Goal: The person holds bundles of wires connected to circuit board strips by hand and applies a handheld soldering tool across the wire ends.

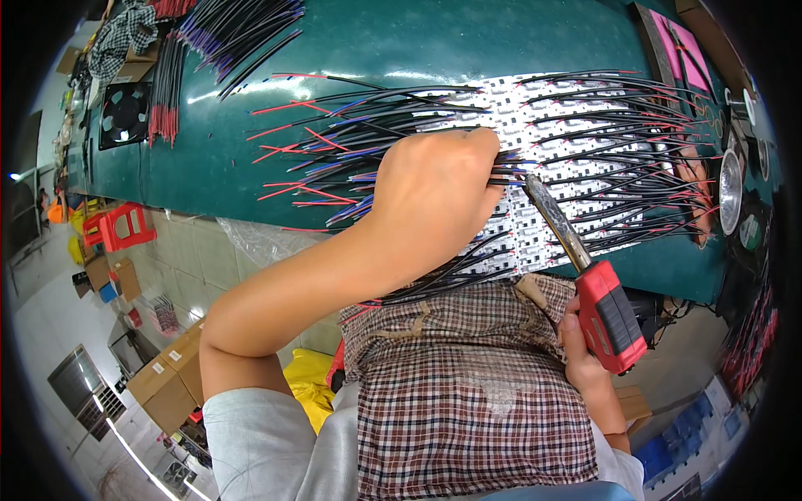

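A white panel of small circuit boards (506, 104) lies on the green table, with rows of black wires (614, 154) running off its right side and black wires with red and blue ends off its left. Over the panel's left half, my left hand (439, 179) is closed in a pinch on a wire (508, 171); the fingertips are partly hidden. My right hand (578, 351) grips a red and black soldering gun (614, 317) below the table's front edge. Its metal barrel slants up and left, the tip beside the wire ends at my left fingers.
Bundles of cut wires (238, 33) lie at the table's far left, near a black fan (125, 114). A round metal dish (730, 192) and a pink pad (678, 50) are on the right. Red stools (127, 227) and cardboard boxes (167, 386) stand on the floor at left.
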The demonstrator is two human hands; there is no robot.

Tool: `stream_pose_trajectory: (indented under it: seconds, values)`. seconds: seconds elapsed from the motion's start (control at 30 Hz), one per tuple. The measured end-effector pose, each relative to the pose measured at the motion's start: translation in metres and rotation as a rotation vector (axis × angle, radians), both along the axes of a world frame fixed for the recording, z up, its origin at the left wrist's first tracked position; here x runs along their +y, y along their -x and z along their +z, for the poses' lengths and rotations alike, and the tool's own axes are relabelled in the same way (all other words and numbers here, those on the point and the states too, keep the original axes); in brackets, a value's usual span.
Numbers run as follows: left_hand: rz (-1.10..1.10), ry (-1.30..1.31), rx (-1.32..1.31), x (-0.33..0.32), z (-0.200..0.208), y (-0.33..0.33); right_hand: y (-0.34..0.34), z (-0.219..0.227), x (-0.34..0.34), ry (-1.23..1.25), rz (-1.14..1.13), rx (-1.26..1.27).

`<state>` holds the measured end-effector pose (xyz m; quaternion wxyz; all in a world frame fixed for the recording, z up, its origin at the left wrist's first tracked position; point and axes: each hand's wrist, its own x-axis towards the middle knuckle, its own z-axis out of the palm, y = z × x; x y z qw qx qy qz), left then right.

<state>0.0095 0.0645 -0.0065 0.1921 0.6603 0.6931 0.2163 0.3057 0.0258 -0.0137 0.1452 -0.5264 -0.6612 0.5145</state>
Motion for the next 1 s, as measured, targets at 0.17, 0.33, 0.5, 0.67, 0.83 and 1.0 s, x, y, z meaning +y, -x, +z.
stream_pose_trajectory:
  seconds: [0.17,0.33,0.5,0.67,0.83,1.0]
  values:
    - [-0.023,0.019,0.03,0.002,0.0,-0.002,0.004,-0.002,0.001,-0.03,0.013,-0.004]
    - [-0.033,0.007,0.038,0.002,0.001,-0.002,0.014,0.0,0.005,-0.124,0.054,0.045]
    - [-0.047,-0.022,0.042,0.002,-0.001,-0.004,0.017,-0.003,0.005,-0.171,0.069,0.088]
    - [-0.055,-0.04,0.054,0.003,-0.001,-0.004,0.02,-0.001,0.006,-0.157,0.049,0.116]
    - [-0.06,-0.036,0.063,0.003,-0.001,-0.005,0.013,-0.002,0.006,-0.123,0.088,0.046]
    - [-0.056,-0.02,0.072,0.004,-0.001,-0.005,0.008,-0.001,0.0,-0.113,0.038,0.021]
